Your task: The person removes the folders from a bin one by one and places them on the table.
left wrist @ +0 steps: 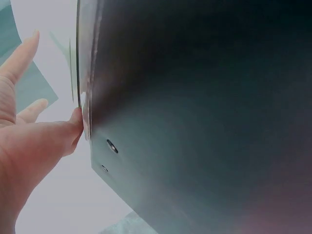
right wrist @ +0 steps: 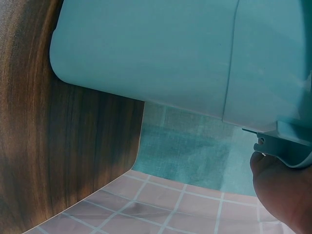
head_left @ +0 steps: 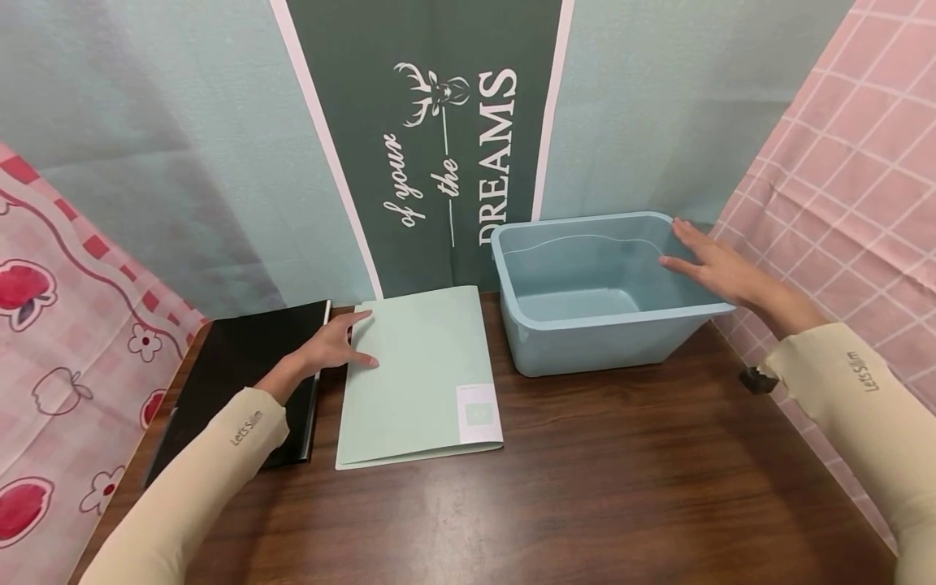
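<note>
My left hand point(head_left: 332, 345) rests at the left edge of a pale green folder point(head_left: 417, 366), thumb and forefinger stretched apart over its cover. In the left wrist view, one digit of that hand point(left wrist: 39, 136) touches the edge of a dark, riveted cover point(left wrist: 195, 146); its other fingers are partly hidden. Just left lies a black binder point(head_left: 249, 374), partly covered by the sleeve. My right hand point(head_left: 720, 264) grips the right rim of a blue plastic bin point(head_left: 585, 345), thumb on the inside. From the right wrist view, part of this hand point(right wrist: 280, 190) shows under the rim's lip.
A brown wooden table point(head_left: 585, 471) carries everything. Behind it hangs a printed cloth point(head_left: 219, 162), with pink checked cloth point(head_left: 841, 179) on the right and a fruit-patterned cloth point(head_left: 80, 341) on the left. A small black object point(head_left: 756, 380) shows beside the right wrist.
</note>
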Motion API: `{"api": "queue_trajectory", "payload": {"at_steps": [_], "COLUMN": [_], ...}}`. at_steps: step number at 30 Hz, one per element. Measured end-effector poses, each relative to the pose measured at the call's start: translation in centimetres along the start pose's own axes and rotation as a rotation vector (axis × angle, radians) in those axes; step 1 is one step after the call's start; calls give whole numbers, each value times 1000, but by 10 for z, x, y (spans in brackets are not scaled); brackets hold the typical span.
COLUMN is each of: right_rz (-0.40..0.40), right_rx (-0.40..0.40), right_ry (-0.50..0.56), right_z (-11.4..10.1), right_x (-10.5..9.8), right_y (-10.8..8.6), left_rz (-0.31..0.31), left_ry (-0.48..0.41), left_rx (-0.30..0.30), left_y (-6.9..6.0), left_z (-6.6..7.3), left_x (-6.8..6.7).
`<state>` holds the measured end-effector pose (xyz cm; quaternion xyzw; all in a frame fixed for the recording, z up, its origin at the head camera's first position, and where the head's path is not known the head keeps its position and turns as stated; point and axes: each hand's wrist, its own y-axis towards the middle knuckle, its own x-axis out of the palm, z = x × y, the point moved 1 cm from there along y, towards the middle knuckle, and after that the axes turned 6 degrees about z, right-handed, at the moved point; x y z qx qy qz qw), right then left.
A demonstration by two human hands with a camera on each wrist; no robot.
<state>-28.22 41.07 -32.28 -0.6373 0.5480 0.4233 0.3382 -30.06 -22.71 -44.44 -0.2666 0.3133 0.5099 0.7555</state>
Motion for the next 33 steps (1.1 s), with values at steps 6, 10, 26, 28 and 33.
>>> {"api": "queue_trajectory", "payload": {"at_steps": [6, 10, 26, 28, 33], "right_rz": [10, 26, 44, 43, 18], "right_rx": [0, -10, -81, -90, -101], "right_ry": [-8, -20, -190, -228, -269], "right_z": [0, -1, -2, -4, -9], "right_x": [1, 0, -4, -7, -12], "right_y": [1, 2, 2, 3, 7], "left_rz": [-34, -63, -43, -41, -15], "left_ry": [-20, -51, 97, 111, 189], "left_rx": [13, 4, 51, 62, 107], "left_y": [-5, -7, -22, -23, -26], "left_z": [0, 1, 24, 28, 38], "left_x": [-5, -13, -69, -78, -97]}}
